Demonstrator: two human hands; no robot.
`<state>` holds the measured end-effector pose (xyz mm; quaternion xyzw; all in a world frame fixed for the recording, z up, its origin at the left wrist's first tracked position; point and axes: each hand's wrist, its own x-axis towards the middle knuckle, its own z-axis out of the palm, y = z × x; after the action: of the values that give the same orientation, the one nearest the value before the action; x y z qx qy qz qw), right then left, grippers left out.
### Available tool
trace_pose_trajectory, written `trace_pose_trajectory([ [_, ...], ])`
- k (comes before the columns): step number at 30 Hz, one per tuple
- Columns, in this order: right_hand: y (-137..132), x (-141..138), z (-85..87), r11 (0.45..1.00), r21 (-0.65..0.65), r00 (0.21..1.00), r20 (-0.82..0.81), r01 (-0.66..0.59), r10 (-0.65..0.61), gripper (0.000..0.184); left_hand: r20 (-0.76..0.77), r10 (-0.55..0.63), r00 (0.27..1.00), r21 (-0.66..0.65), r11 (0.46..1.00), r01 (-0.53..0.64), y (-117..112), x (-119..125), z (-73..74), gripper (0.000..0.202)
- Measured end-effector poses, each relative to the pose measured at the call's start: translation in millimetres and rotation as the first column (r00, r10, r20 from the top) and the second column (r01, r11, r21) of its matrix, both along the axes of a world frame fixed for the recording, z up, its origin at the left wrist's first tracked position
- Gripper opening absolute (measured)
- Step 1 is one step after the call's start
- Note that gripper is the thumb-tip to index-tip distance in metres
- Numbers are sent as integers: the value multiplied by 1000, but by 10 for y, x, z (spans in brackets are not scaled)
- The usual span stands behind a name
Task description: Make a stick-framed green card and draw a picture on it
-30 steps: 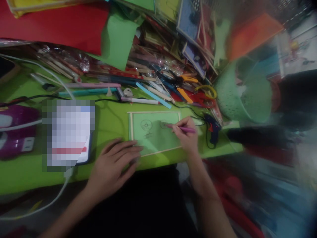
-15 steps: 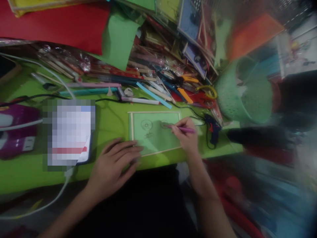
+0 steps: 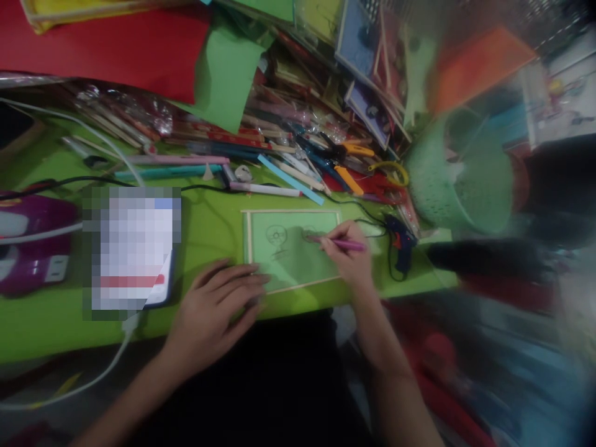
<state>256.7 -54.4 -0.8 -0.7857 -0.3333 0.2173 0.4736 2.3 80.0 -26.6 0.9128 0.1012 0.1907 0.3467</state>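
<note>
A green paper card (image 3: pixel 298 267) edged with thin wooden sticks lies on the green tabletop. Dark round eye-like shapes are drawn on it, with short strokes under the left one. My right hand (image 3: pixel 349 251) is closed around a purple pen (image 3: pixel 342 243), its tip on the card at the right-hand drawing. That drawing is partly hidden by the pen and its shadow. My left hand (image 3: pixel 226 298) lies flat with fingers stretched, the fingertips on the card's lower left corner.
A phone with a blurred-out screen (image 3: pixel 135 248) and white cable lies left, beside a purple power strip (image 3: pixel 37 248). Pens, scissors (image 3: pixel 349 177) and sticks crowd the back. A glue gun (image 3: pixel 400 245) and a green basket (image 3: pixel 460 174) are at the right.
Almost nothing differs. The pen tip has shifted very slightly at the right-hand drawing; my left hand keeps its place on the card.
</note>
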Motion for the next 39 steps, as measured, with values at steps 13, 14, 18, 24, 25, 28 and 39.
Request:
trace_pose_trajectory([
  [13, 6, 1, -5, 1000, 22, 1000, 2, -20, 20, 18, 3, -1, 1000, 5, 1000, 1, 0, 4, -1, 18],
  [14, 5, 1, -7, 1000, 17, 1000, 4, -18, 18, 19, 4, -1, 1000, 5, 1000, 1, 0, 7, -2, 19],
  [18, -3, 3, -20, 1000, 4, 1000, 7, -16, 16, 21, -1, 7, 1000, -4, 1000, -7, -3, 16, -5, 18],
  [24, -4, 1, -24, 1000, 15, 1000, 11, -11, 11, 21, 3, -3, 1000, 13, 1000, 3, 0, 7, -1, 18],
  [25, -4, 2, -24, 1000, 15, 1000, 10, -13, 13, 20, 1, -4, 1000, 16, 1000, 4, 1, 7, 0, 17],
  [28, -3, 4, -25, 1000, 25, 1000, 16, -16, 16, 18, 3, -9, 1000, 26, 1000, 9, 2, 10, 5, 16],
  [39, -9, 5, -25, 1000, 18, 1000, 14, -13, 13, 21, -15, -9, 1000, 20, 1000, 10, -3, -3, 5, 18],
])
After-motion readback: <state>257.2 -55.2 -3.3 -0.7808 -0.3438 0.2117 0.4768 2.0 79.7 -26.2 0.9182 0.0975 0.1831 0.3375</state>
